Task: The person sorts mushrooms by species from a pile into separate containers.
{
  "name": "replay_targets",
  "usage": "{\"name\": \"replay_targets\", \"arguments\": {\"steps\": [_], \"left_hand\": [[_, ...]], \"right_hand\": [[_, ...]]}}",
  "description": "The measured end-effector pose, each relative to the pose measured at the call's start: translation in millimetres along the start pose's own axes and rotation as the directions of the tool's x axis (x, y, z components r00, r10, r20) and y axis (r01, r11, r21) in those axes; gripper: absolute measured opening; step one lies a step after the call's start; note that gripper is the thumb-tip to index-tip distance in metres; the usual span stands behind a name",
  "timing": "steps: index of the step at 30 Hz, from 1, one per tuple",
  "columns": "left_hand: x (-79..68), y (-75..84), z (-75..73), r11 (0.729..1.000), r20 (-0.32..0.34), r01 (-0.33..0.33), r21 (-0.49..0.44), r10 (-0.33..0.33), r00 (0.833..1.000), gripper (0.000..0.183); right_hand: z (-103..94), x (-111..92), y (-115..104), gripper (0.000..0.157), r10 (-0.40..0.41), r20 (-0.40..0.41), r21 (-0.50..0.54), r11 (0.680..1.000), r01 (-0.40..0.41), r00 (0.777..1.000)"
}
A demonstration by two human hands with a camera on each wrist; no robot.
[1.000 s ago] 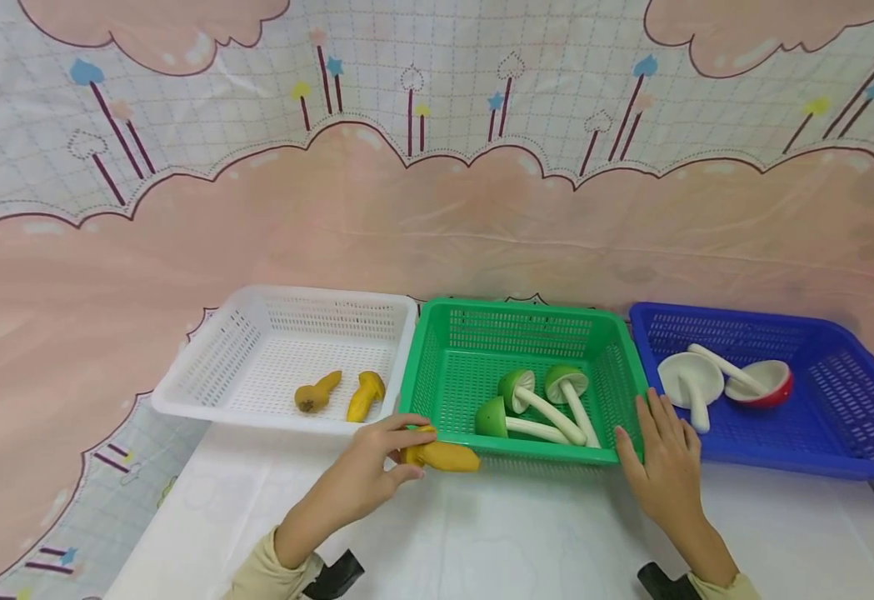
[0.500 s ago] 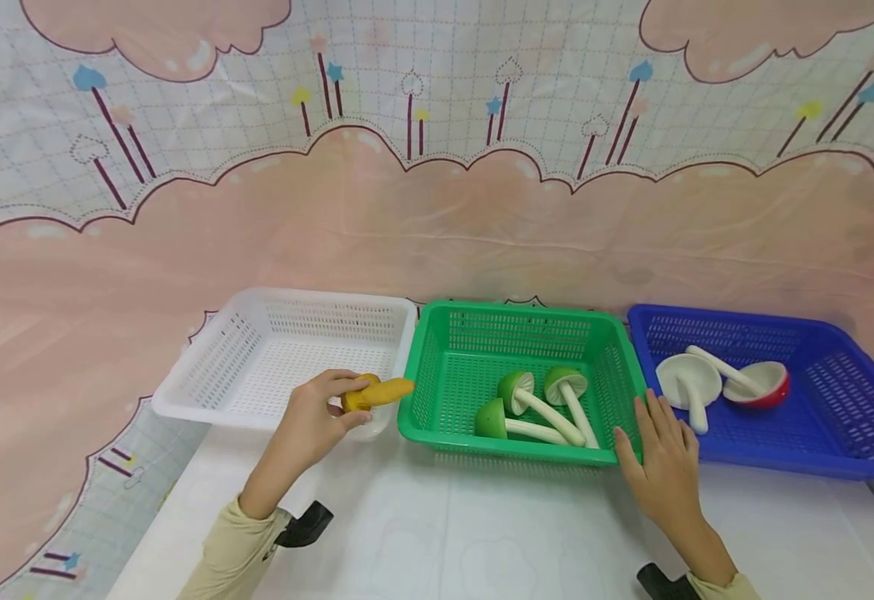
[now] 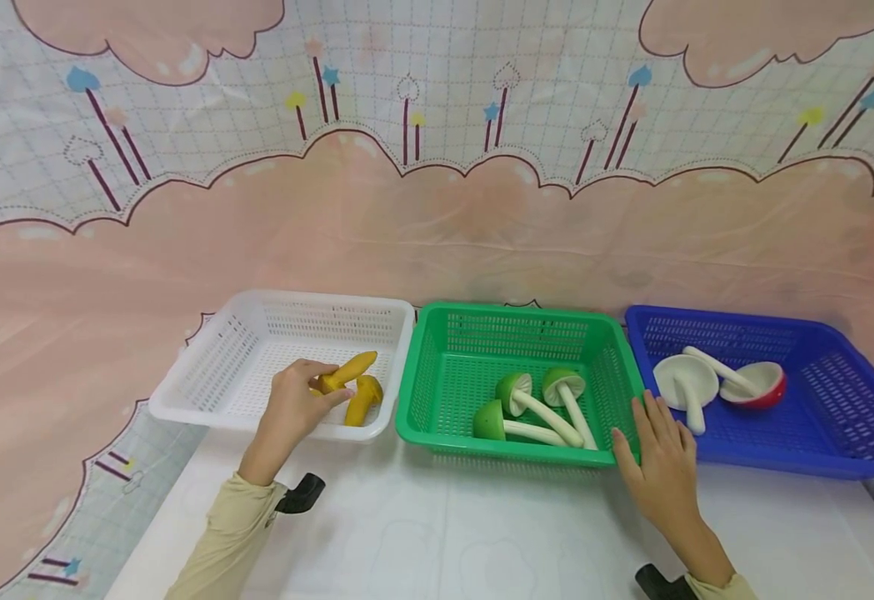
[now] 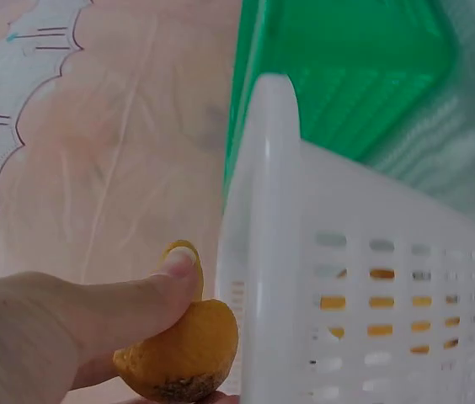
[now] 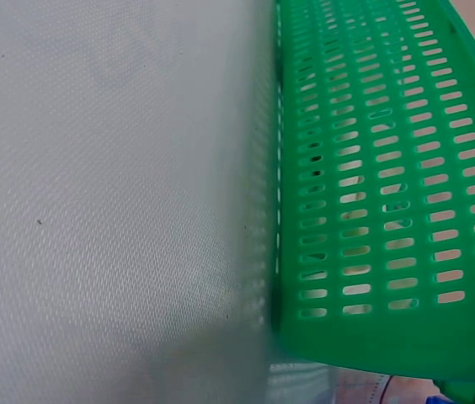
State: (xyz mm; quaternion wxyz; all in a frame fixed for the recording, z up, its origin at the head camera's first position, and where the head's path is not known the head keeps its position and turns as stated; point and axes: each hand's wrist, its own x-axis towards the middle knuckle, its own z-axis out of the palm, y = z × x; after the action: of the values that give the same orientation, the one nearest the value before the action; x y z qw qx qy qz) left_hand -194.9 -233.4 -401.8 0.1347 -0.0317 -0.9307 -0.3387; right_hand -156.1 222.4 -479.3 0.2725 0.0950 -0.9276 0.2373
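My left hand (image 3: pixel 296 402) pinches a yellow toy mushroom (image 3: pixel 354 367) over the front part of the white basket (image 3: pixel 204 414). In the left wrist view, the thumb presses on this mushroom (image 4: pixel 189 349), whose rounded cap end has a dark brown patch. Another yellow mushroom (image 3: pixel 364 402) lies in the basket just right of the fingers; a further one is mostly hidden behind the hand. My right hand (image 3: pixel 660 462) rests with straight fingers at the front right corner of the green basket (image 3: pixel 511 450). The right wrist view shows that basket's slotted wall (image 5: pixel 372 185) but no fingers.
Inside the green basket lie several green-capped mushrooms (image 3: pixel 491 419) with white stems. A blue basket (image 3: pixel 804 462) on the right holds a white-looking mushroom (image 3: pixel 686 383) and a red-capped one (image 3: pixel 770 387). The baskets stand side by side on a white-covered table (image 3: pixel 437 533) before a patterned cloth (image 3: pixel 481 225).
My left hand has carried the yellow mushroom leftward from the green basket's front left corner to over the white basket. The right hand stays at the green basket's corner.
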Motion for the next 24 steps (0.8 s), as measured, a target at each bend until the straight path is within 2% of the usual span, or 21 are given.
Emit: {"name": "replay_targets", "arguments": {"steps": [10,14,19,21,24], "left_hand": [[7.0,-13.7,0.5,0.996,0.012,0.018,0.086,-0.019,1.000,0.038],[8.8,-22.4,3.9,0.991,0.055,0.066,0.118,-0.073,0.996,0.038],[9.3,-29.9,11.7,0.978,0.159,0.140,0.157,-0.165,0.973,0.039],[9.2,-30.6,14.2,0.972,0.166,0.148,0.181,-0.178,0.970,0.039],[9.0,-30.0,16.0,0.963,0.140,0.140,0.231,-0.175,0.975,0.038]], "right_hand": [[1.6,1,0,0.056,-0.013,-0.013,0.010,1.000,0.013,1.000],[2.3,1,2,0.056,-0.015,-0.010,0.010,1.000,0.015,1.000],[1.2,-2,3,0.056,-0.016,-0.016,0.004,1.000,0.016,1.000],[0.3,-2,3,0.055,-0.014,-0.019,0.004,1.000,0.014,1.000],[-0.2,-2,2,0.055,-0.009,-0.019,0.006,1.000,0.009,1.000]]}}
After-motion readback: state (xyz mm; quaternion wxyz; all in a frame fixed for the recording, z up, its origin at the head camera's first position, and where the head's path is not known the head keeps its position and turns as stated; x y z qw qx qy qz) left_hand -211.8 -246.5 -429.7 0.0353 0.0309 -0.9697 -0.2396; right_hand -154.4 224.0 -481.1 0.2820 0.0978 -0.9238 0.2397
